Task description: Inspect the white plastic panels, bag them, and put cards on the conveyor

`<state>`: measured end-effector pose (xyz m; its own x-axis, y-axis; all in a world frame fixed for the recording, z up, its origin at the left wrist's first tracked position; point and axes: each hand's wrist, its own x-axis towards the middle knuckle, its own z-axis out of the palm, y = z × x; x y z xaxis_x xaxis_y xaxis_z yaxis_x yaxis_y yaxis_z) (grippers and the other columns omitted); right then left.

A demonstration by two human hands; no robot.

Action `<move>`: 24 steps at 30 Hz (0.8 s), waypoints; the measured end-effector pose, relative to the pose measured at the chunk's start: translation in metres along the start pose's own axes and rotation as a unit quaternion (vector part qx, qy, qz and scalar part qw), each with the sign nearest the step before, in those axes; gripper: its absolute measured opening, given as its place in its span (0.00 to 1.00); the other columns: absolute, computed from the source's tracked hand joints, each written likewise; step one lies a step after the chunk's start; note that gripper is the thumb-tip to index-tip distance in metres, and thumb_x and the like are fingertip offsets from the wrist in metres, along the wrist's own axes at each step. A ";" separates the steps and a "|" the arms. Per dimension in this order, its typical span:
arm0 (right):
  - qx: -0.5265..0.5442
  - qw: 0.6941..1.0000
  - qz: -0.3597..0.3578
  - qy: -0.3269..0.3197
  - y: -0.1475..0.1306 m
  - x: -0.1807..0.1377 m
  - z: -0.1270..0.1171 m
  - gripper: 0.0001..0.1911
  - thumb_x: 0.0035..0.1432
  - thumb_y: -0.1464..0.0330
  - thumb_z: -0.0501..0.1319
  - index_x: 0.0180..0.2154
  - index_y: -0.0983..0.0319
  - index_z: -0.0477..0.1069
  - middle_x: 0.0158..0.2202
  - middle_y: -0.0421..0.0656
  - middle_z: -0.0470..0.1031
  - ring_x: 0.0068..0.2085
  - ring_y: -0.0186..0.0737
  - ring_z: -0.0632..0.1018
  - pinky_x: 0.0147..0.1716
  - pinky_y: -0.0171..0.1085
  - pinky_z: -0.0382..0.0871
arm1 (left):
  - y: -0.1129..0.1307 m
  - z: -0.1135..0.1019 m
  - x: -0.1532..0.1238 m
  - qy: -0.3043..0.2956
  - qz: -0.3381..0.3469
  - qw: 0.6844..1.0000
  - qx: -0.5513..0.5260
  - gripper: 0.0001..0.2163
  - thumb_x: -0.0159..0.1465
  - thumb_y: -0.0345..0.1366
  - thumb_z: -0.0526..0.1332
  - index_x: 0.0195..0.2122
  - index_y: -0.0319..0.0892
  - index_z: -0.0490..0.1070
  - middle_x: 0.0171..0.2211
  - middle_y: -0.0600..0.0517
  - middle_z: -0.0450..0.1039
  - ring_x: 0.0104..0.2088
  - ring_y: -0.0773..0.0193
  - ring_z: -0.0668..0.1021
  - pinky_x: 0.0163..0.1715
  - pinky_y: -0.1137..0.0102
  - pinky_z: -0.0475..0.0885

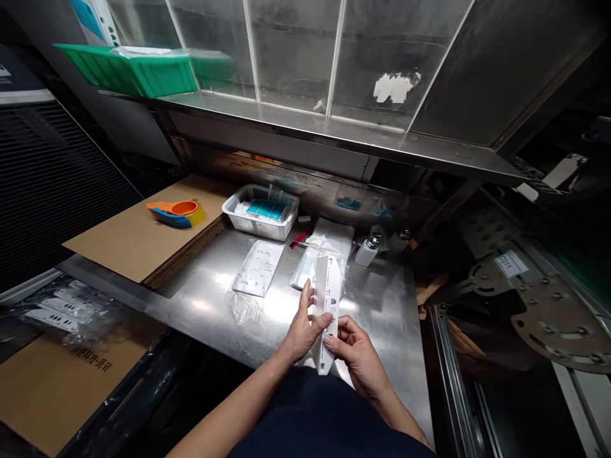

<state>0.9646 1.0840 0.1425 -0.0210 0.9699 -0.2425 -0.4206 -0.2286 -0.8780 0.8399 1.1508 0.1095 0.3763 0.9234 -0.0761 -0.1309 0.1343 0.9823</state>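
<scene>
1 white plastic panel, long and slotted, is standing on edge over the worktop's front edge. 2 hands are clamping it: left hand fingers pressing its left face, right hand fingertips pinching its lower right side. 1 bagged panel is lying mid-worktop, with 1 white tray behind.

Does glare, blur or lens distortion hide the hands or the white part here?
Head view: no; the left hand and right hand holding the white part are sharp. Glare patches lie on the steel table, the green tray is smeared, straight edges bow, and the lower corners are dark.
</scene>
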 end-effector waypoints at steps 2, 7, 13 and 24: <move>0.002 1.000 0.004 -0.008 0.001 0.000 -0.001 0.11 0.49 0.67 0.67 0.34 0.62 0.68 0.26 0.36 0.67 0.29 0.33 0.69 0.28 0.32 0.61 | 0.001 0.002 0.000 -0.003 -0.006 1.000 0.014 0.42 0.56 0.48 0.62 0.64 0.49 0.36 0.63 0.41 0.47 0.61 0.49 0.54 0.55 0.57 0.58; 0.005 1.000 0.012 -0.008 0.005 -0.001 -0.003 0.11 0.49 0.68 0.67 0.33 0.62 0.66 0.27 0.37 0.68 0.29 0.33 0.70 0.28 0.33 0.61 | 0.004 0.003 0.000 -0.004 -0.011 1.000 0.010 0.40 0.57 0.45 0.62 0.64 0.47 0.38 0.61 0.40 0.50 0.60 0.50 0.56 0.55 0.55 0.58; 0.005 1.000 0.016 -0.012 0.012 0.001 -0.005 0.11 0.49 0.67 0.67 0.32 0.62 0.65 0.27 0.38 0.70 0.28 0.33 0.70 0.27 0.33 0.61 | 0.004 0.001 -0.002 -0.007 -0.017 1.000 0.008 0.39 0.57 0.45 0.62 0.64 0.46 0.40 0.60 0.41 0.50 0.59 0.50 0.57 0.54 0.56 0.60; -0.006 1.000 0.020 -0.011 0.011 -0.002 -0.002 0.12 0.50 0.67 0.67 0.32 0.62 0.65 0.28 0.38 0.70 0.27 0.31 0.69 0.26 0.32 0.59 | 0.004 0.000 -0.003 -0.014 -0.027 1.000 0.004 0.38 0.57 0.45 0.62 0.63 0.46 0.41 0.59 0.43 0.50 0.58 0.53 0.59 0.52 0.62 0.63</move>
<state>0.9618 1.0799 0.1328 -0.0574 0.9618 -0.2676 -0.4085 -0.2672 -0.8728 0.8381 1.1488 0.1132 0.4086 0.9042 -0.1248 -0.1023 0.1812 0.9781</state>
